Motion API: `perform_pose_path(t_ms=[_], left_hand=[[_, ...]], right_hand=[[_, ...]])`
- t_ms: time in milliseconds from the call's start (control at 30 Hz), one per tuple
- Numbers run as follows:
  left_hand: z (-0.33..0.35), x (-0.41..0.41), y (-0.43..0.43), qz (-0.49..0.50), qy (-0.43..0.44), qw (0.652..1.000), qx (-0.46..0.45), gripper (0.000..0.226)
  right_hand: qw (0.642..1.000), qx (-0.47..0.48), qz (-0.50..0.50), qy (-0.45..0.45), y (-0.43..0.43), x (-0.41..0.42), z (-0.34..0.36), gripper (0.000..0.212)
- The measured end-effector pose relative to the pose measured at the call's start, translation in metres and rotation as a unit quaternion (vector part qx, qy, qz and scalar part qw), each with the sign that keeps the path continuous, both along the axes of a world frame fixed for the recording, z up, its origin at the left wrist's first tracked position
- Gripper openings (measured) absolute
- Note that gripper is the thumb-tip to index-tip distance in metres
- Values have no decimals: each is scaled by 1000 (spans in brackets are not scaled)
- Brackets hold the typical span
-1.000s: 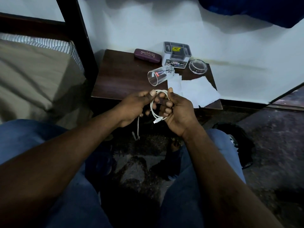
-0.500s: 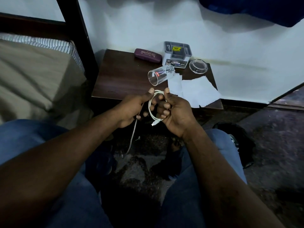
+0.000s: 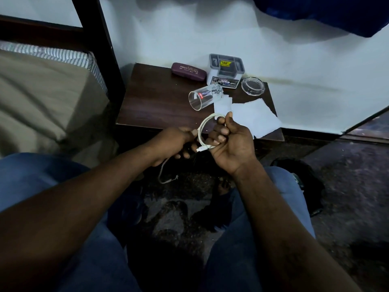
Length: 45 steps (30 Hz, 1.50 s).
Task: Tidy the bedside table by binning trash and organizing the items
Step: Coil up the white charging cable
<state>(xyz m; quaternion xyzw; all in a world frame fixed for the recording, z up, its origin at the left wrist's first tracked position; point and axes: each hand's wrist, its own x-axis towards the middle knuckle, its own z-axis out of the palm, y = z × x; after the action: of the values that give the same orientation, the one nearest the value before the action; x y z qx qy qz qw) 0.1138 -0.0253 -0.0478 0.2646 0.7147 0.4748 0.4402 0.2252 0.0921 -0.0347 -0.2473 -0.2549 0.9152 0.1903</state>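
Observation:
A white charging cable [image 3: 201,131] is looped between my hands in front of the dark wooden bedside table [image 3: 155,102]. My right hand [image 3: 228,142] holds the coil, with the plug end sticking out by its fingers. My left hand [image 3: 176,143] grips the cable's other part, and its loose tail [image 3: 163,175] hangs below. On the table lie a clear glass [image 3: 203,97] on its side, white paper sheets [image 3: 252,116], a maroon spectacle case [image 3: 188,71], a grey and white organizer box [image 3: 226,71] and a glass ashtray [image 3: 252,86].
A bed with a striped mattress [image 3: 52,55] and a dark post [image 3: 101,45] stands left of the table. The white wall rises behind it. A dark bag [image 3: 303,182] lies on the floor at the right. My knees in blue jeans fill the foreground.
My left hand has slid down and to the left along the cable while the right hand kept the coil. The hanging tail has curled up shorter below the left hand.

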Motion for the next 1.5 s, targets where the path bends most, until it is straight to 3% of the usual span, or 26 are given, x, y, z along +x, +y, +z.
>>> perform_pose_path(t_ms=[133,233,400,533,600,800,900,967,1033,1167,1333,1500], left_hand=[[-14,8,1,-90,70,991,-74,27],[-27,21,1,-151,68,979,-120,29],[-24,27,1,-224,162,952,-134,29],[-7,21,-2,-269,374,881,-109,25],[1,18,-2,-256,439,857,-81,24],[13,-4,-6,-198,518,832,3,19],[19,-14,-7,-141,535,832,37,11],[20,-22,-8,-106,524,843,53,7],[19,-31,-8,-60,468,880,62,10],[17,-43,-8,-16,352,932,89,13],[12,-45,-9,-57,337,929,143,8],[1,-42,-6,-70,175,972,142,23]], right_hand=[[999,-20,-29,10,2,-1,0,38],[997,-29,-64,-10,4,-2,-1,38],[993,-22,-105,-46,9,-4,-3,35],[980,99,-136,-105,6,-6,-6,26],[969,157,-134,-137,4,-9,-9,21],[921,296,-77,-241,-4,-17,-22,18],[865,415,5,-280,-9,-17,-29,34],[857,440,51,-264,-14,-18,-29,39],[861,440,82,-242,-18,-17,-25,32],[905,359,95,-205,-28,-16,-11,51],[920,330,120,-177,-23,-15,-9,43],[951,241,137,-135,-17,-11,-5,40]])
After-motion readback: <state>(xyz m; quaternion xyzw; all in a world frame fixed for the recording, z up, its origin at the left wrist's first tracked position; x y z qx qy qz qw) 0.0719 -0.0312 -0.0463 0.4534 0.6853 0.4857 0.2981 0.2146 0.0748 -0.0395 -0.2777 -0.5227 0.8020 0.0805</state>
